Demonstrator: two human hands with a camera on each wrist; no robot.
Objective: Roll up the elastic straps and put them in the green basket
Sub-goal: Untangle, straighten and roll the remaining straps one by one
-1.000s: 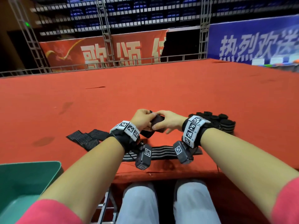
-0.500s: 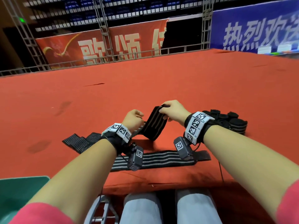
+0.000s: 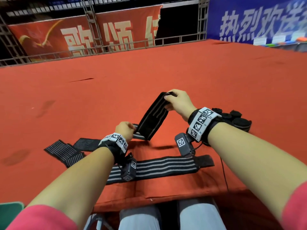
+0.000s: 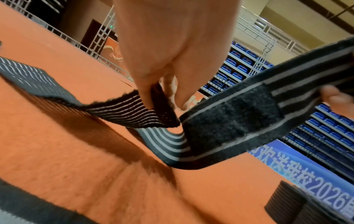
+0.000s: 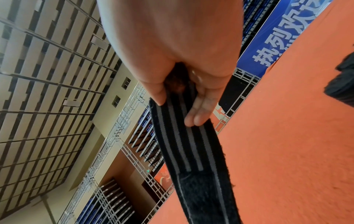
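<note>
Raised higher, right hand (image 3: 178,102) pinches strap (image 3: 152,119) with left hand (image 3: 124,131).

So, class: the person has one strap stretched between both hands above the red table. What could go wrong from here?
1. The right hand only pinches the strap by its end; that grip may slip and the elastic spring back.
2. Its fuzzy fastening patch could catch on the striped strap under the left hand.
3. Only a corner of the basket shows, low on the left, so a finished roll could miss it.
</note>
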